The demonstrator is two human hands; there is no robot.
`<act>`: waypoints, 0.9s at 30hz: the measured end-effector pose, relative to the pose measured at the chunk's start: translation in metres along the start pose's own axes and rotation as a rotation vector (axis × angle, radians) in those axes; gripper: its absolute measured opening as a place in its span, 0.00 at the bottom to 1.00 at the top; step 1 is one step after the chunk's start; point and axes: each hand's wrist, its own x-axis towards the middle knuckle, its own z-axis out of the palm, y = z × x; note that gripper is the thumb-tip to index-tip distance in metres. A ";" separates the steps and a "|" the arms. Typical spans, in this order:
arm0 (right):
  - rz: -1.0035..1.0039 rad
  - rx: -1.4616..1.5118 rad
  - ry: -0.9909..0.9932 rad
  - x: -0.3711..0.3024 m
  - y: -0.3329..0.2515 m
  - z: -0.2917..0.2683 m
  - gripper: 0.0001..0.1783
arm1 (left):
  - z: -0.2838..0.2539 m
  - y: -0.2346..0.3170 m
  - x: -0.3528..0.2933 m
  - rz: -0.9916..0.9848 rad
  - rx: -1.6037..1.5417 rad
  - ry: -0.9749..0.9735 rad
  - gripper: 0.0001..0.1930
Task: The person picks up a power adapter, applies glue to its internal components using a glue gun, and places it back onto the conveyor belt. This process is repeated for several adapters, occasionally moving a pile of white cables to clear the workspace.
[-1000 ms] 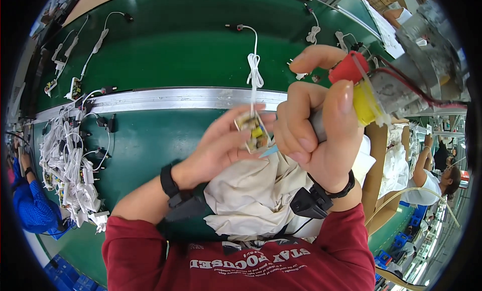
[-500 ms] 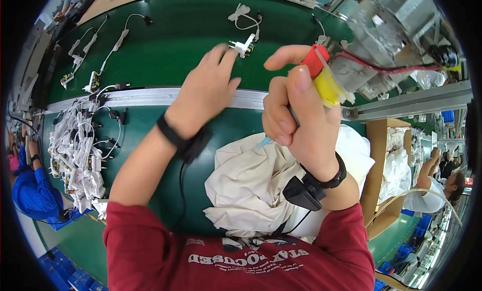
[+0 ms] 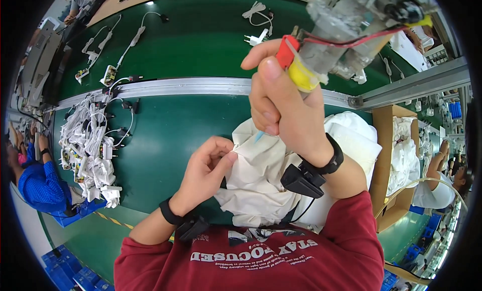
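My left hand pinches a fold of a cream cloth, thumb and fingers together at its upper left edge. My right hand is closed round a bulky, clear-wrapped hand tool with a red part and a yellow part. Its exact kind I cannot make out. A pale blue tapered tip points down from below the right fingers, just above the cloth and close to the left fingertips. Beyond my right hand lies a white plug adapter with a coiled white cable.
A heap of white cabled adapters lies at the left. A metal rail crosses the green bench. At the right stands a cardboard box with white items. A co-worker in blue sits at the left.
My left hand has come back from beside the white plug adapter to the cloth and closed on it. My right hand and the tool have shifted slightly left.
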 end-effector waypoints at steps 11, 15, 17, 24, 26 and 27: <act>0.033 0.065 -0.073 -0.017 0.003 0.011 0.13 | 0.037 -0.011 0.004 0.287 0.086 0.125 0.10; 0.033 0.063 -0.007 -0.010 -0.006 0.010 0.13 | 0.033 -0.017 0.006 0.369 0.387 0.180 0.08; 0.042 0.109 0.052 -0.007 -0.013 0.006 0.14 | 0.030 -0.014 0.006 0.362 0.442 0.197 0.07; 0.038 0.053 0.015 -0.012 -0.002 0.011 0.13 | 0.043 -0.006 0.010 0.377 0.193 0.266 0.07; 0.041 0.036 -0.019 -0.012 -0.001 0.012 0.13 | 0.042 -0.004 0.012 0.364 0.229 0.249 0.07; 0.033 0.027 -0.004 -0.011 -0.001 0.011 0.13 | 0.041 -0.003 0.013 0.348 0.262 0.223 0.07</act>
